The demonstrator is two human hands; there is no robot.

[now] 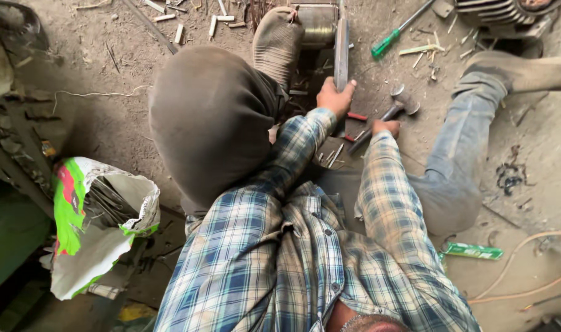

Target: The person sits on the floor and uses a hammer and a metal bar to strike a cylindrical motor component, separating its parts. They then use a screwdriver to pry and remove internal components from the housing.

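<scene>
- The bar (341, 52), a flat grey metal strip, stands nearly on edge on the floor (120, 123) between my legs, running away from me toward a steel cylinder (318, 23) at the top of the view.
- My left hand (336, 97) grips the bar's near end, fingers closed round it, thumb on the right face.
- My right hand (386, 127) is closed on the handle of a hammer (396, 107); its head hangs just right of the bar, tilted, not touching it.
- To do this well, I judge I should keep the left hand low and clear of the strike line, hold the bar steady against the cylinder, and swing short so the head lands square.
- Red-handled pliers (356, 117) lie just under the hands, partly hidden; small metal offcuts (333, 155) lie beside them.
- My left knee (210, 117) rises high and close on the left, crowding that arm; my left foot (278, 40) touches the cylinder.
- My right leg (462, 141) stretches out on the right, leaving only a narrow wedge for the hammer's arc.
- A green screwdriver (394, 34) lies beyond, well apart.
- A torn sack (99, 227) sits at far left, an orange cable (520, 270) at far right.
</scene>
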